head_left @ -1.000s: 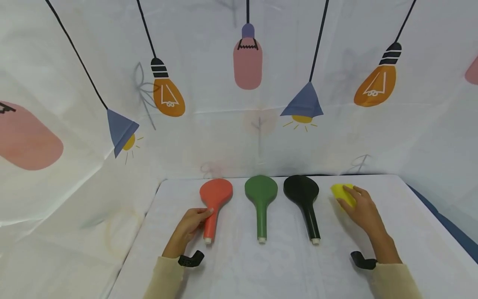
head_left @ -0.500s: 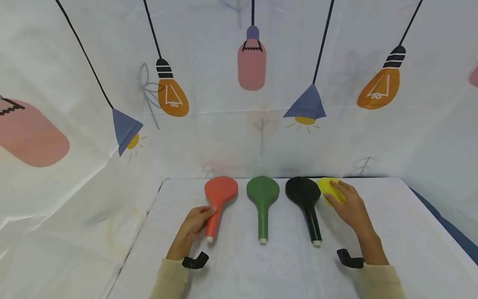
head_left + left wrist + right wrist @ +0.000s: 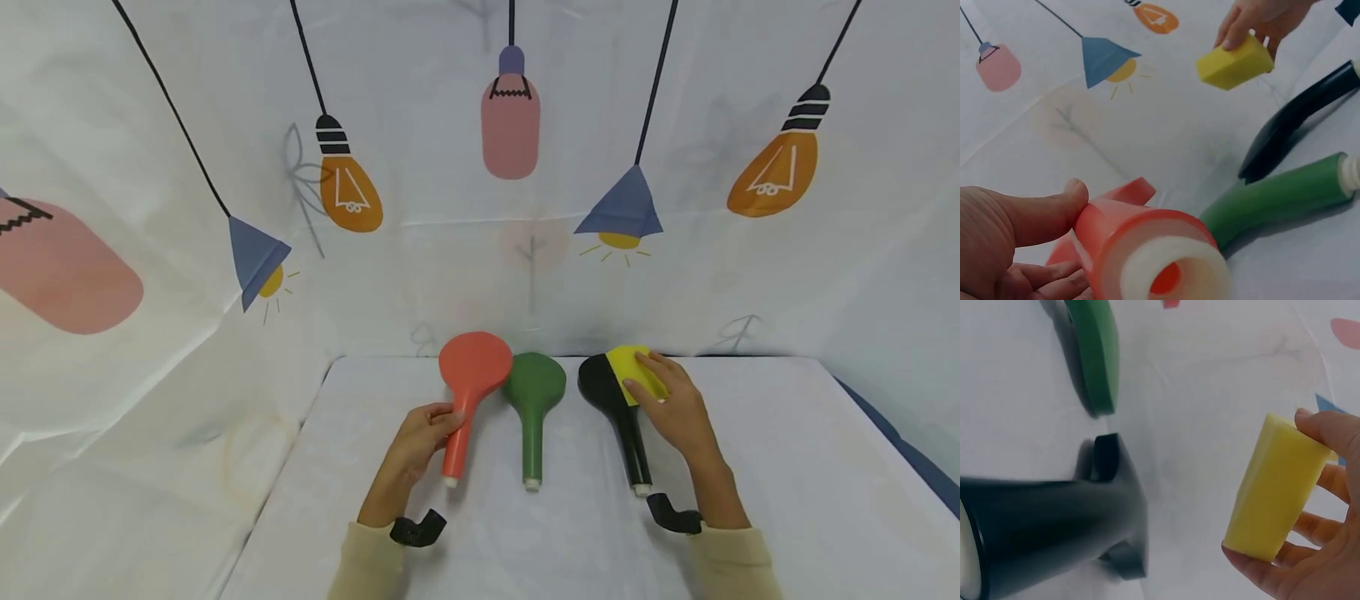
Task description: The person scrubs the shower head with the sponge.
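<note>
My left hand (image 3: pixel 422 446) grips the handle of a red hand shower head (image 3: pixel 474 362), thumb along its side. In the left wrist view its hollow white end (image 3: pixel 1175 269) faces the camera. The red head overlaps the green shower head (image 3: pixel 534 379) in the head view. My right hand (image 3: pixel 678 412) holds a yellow sponge (image 3: pixel 1277 487) between thumb and fingers. From the head camera, the sponge overlaps the black shower head (image 3: pixel 603 387); the right wrist view shows a gap between them. Both the green and black shower heads lie on the table, handles toward me.
A white cloth covers the table (image 3: pixel 577 542). Behind it hangs a pale sheet (image 3: pixel 442 275) printed with lamps and bulbs, meeting the table's back edge. Black wrist mounts (image 3: pixel 420 529) sit on both wrists.
The right hand has carried the sponge leftward, from beside the black shower head to over it. My left hand has moved the red shower head rightward and up, toward the green one.
</note>
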The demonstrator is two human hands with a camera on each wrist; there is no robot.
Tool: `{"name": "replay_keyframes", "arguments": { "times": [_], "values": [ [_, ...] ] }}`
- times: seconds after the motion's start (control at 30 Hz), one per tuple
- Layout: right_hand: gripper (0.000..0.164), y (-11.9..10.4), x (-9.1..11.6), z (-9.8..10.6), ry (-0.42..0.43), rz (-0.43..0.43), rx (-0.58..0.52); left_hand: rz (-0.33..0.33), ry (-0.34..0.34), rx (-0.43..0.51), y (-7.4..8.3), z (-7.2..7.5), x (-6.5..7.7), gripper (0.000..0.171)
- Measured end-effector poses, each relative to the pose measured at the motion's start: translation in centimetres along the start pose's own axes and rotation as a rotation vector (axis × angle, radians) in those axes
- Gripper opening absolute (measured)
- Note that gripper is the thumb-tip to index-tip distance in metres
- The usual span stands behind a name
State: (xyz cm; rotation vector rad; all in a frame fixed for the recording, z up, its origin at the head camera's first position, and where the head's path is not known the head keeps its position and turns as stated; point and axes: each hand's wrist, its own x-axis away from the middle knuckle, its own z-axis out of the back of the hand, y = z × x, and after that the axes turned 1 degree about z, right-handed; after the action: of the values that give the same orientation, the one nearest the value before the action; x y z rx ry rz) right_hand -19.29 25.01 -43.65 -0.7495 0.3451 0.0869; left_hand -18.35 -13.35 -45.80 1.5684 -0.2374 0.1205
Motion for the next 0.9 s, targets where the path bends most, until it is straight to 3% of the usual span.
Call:
{"name": "replay_keyframes", "arguments": {
  "times": [0.33, 0.6, 0.9],
  "values": [
    [0.056, -0.8, 0.1, -1.3, -0.027, 0.031, -0.030, -0.029, -0.162, 0.012, -0.3, -1.7, 0.1, 0.046],
    [0.055, -2.3, 0.4, -3.5, -0.038, 0.182, -0.077, -0.026, -0.254, 0.041, -1.2, -2.9, -0.2, 0.045],
    [0.054, -5.8, 1.5, -4.9, -0.041, 0.309, -0.097, 0.002, -0.295, 0.073, -1.1, -3.7, 0.1, 0.047]
  ]
}}
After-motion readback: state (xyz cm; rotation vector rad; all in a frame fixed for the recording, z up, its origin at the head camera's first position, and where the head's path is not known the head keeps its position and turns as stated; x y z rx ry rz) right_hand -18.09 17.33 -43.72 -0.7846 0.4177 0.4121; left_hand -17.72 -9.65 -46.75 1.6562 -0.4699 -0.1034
